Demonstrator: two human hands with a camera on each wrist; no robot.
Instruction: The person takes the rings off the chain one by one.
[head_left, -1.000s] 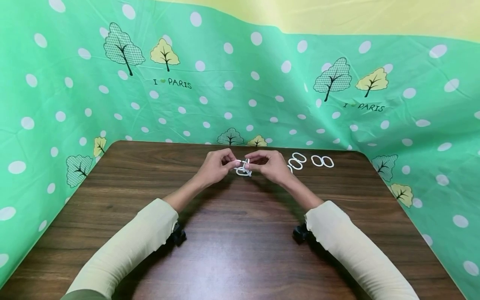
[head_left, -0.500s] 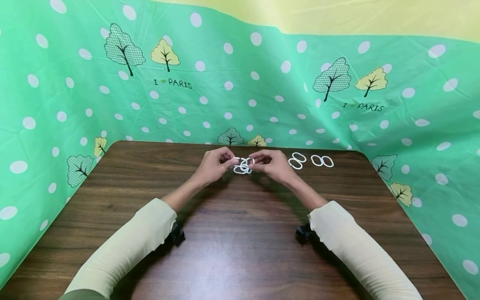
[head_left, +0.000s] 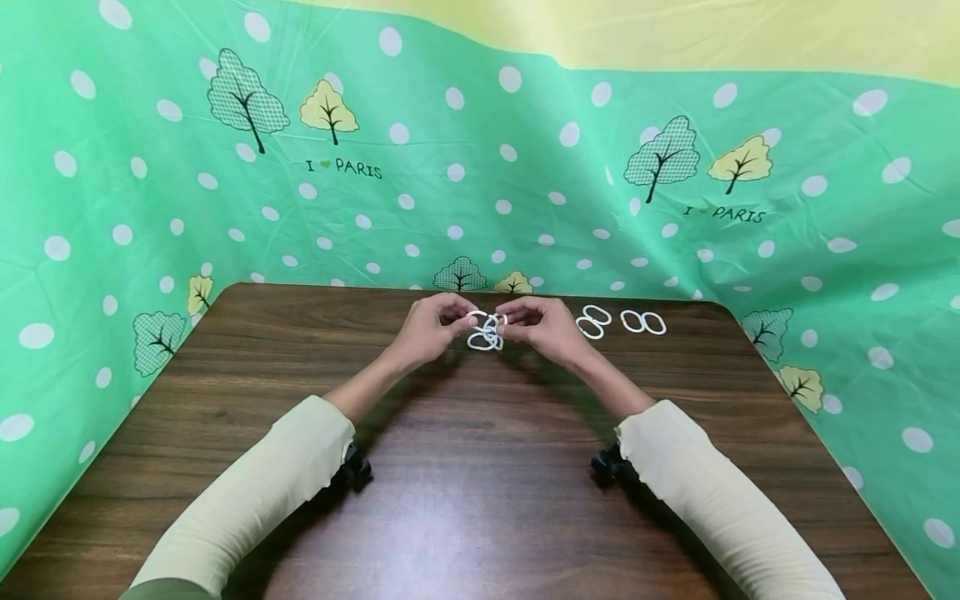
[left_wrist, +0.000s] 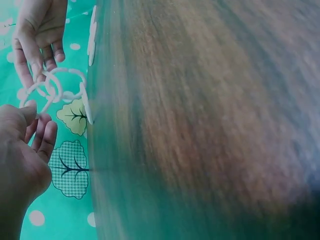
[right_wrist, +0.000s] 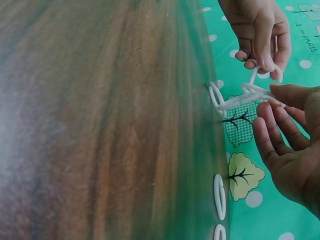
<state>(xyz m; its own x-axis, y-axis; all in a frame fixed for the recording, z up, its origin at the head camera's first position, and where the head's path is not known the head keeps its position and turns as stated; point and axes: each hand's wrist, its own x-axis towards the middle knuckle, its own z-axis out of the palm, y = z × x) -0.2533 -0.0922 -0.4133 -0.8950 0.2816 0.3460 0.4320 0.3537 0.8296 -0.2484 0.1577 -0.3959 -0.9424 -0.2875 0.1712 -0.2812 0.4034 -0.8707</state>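
Observation:
Near the table's far edge, my left hand (head_left: 431,335) pinches an oval white plastic chain link (right_wrist: 255,75) between thumb and fingertips. This link has a gap in its side. Facing it, my right hand (head_left: 546,335) pinches a second white link (right_wrist: 257,89) with thumb and forefinger. In the left wrist view, the two held links overlap, the left one's ring crossing the right one's. More joined white links hang below the right fingertips, and the lowest link (head_left: 480,347) lies at the table surface. Fingertips partly hide where the held links meet.
Right of my right hand, two loose white links (head_left: 594,337) lie overlapping on the brown wooden table (head_left: 480,467). Farther right sits another pair of links (head_left: 664,325), side by side. A green dotted cloth (head_left: 420,208) hangs right behind the table's far edge.
My right hand has shifted slightly right, its link tilted from upright. The links between my hands show more spread out. My left hand has stayed nearly in place.

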